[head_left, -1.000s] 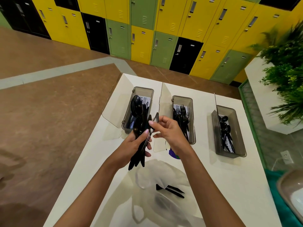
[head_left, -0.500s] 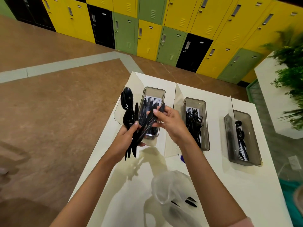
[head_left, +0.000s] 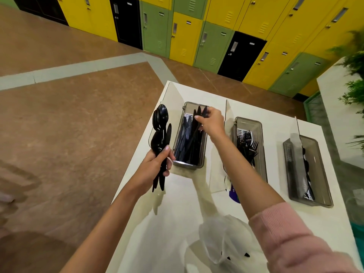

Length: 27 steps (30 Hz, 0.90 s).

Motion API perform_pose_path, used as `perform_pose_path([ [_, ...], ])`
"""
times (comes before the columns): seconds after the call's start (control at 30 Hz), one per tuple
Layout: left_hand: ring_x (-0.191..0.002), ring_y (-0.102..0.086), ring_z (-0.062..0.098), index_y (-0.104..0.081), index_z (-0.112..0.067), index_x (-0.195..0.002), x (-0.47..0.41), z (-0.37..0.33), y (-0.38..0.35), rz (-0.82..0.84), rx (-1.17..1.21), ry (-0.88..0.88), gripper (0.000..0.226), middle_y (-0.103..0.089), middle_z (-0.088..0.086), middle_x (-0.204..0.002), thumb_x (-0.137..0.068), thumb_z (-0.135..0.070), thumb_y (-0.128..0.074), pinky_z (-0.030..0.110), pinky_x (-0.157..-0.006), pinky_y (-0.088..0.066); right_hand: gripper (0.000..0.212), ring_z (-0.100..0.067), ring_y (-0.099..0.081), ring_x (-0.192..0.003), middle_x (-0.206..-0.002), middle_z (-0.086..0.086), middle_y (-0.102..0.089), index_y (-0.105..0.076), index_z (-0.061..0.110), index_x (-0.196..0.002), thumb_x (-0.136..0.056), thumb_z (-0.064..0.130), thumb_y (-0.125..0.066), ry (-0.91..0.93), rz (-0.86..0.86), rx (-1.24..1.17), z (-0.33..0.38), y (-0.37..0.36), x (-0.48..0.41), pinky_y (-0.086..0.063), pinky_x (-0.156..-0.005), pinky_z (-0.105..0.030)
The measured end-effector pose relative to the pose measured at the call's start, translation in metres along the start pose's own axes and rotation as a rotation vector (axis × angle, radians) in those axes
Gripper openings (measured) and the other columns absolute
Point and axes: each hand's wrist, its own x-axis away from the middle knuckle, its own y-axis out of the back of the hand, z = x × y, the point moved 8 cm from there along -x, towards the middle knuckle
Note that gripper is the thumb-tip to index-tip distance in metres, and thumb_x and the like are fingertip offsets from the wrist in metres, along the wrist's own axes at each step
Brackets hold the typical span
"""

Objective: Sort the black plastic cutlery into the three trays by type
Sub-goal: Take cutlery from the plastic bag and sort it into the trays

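Note:
Three smoky grey trays stand in a row on the white table (head_left: 197,194). My left hand (head_left: 157,164) grips a bundle of black spoons (head_left: 160,131), held upright just left of the left tray (head_left: 187,164). My right hand (head_left: 210,123) hovers over that left tray, pinching black knives (head_left: 199,115) whose lower ends reach down among the knives lying inside. The middle tray (head_left: 260,134) holds black forks (head_left: 248,146). The right tray (head_left: 319,174) holds a few black spoons, partly hidden by its clear lid.
A crumpled clear plastic bag (head_left: 222,243) with a few black cutlery pieces lies on the table near me. Upright clear lids stand beside the trays. The table's left edge drops to brown floor. Lockers line the far wall; a planter with green plants stands at right.
My right hand has pulled the knives out of the left hand's bundle and carried them forward over the left tray. The left hand keeps the spoons, now left of the tray.

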Motion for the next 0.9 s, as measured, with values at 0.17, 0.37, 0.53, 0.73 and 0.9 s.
perform_pose_path([
  [0.17, -0.055, -0.037, 0.012, -0.058, -0.018, -0.067, -0.002, 0.002, -0.007, 0.073, 0.028, 0.013, 0.036, -0.043, 0.006, -0.069, -0.099, -0.029, -0.045, 0.019, -0.046, -0.033, 0.036, -0.027, -0.063, -0.103, -0.112, -0.011, -0.065, -0.061, 0.006, -0.113, -0.081, 0.015, -0.075, -0.048, 0.026, 0.152, -0.029, -0.020, 0.000, -0.053, -0.093, -0.040],
  [0.37, -0.054, -0.042, 0.010, -0.050, -0.010, -0.080, -0.003, 0.010, -0.013, 0.102, -0.029, 0.040, 0.027, -0.049, 0.000, -0.068, -0.098, -0.029, -0.047, 0.019, -0.047, -0.037, 0.036, -0.017, -0.058, -0.102, -0.116, -0.005, -0.060, -0.058, 0.010, -0.117, -0.091, 0.034, -0.062, 0.164, 0.075, 0.137, 0.005, -0.009, 0.035, -0.050, -0.086, -0.029],
  [0.53, -0.049, -0.043, 0.007, -0.046, -0.012, -0.088, -0.001, 0.014, -0.021, 0.079, -0.070, 0.031, 0.020, -0.052, -0.002, -0.067, -0.099, -0.028, -0.044, 0.019, -0.045, -0.036, 0.022, -0.015, -0.065, -0.075, -0.091, -0.010, -0.067, -0.061, 0.008, -0.103, -0.091, 0.026, -0.062, 0.118, 0.585, -0.063, 0.013, -0.028, 0.087, -0.056, -0.065, -0.024],
  [0.73, -0.051, -0.054, 0.009, -0.052, -0.009, -0.087, 0.002, 0.009, -0.016, -0.053, -0.136, -0.004, 0.028, -0.057, 0.002, -0.067, -0.101, -0.029, -0.039, 0.020, -0.049, -0.046, 0.006, -0.011, -0.062, -0.059, -0.076, -0.010, -0.062, -0.053, 0.006, -0.090, -0.093, 0.009, -0.058, 0.053, 0.467, -0.283, 0.007, -0.001, 0.090, -0.054, -0.057, -0.020],
  [0.9, -0.054, -0.058, 0.008, -0.052, -0.002, -0.099, 0.001, 0.005, 0.003, -0.171, -0.152, -0.043, 0.029, -0.060, 0.003, -0.075, -0.102, -0.029, -0.039, 0.020, -0.050, -0.049, 0.008, -0.011, -0.064, -0.056, -0.083, -0.014, -0.061, -0.053, 0.008, -0.100, -0.094, 0.003, -0.053, 0.038, 0.082, -0.458, 0.009, 0.054, 0.074, -0.057, -0.059, -0.022],
])
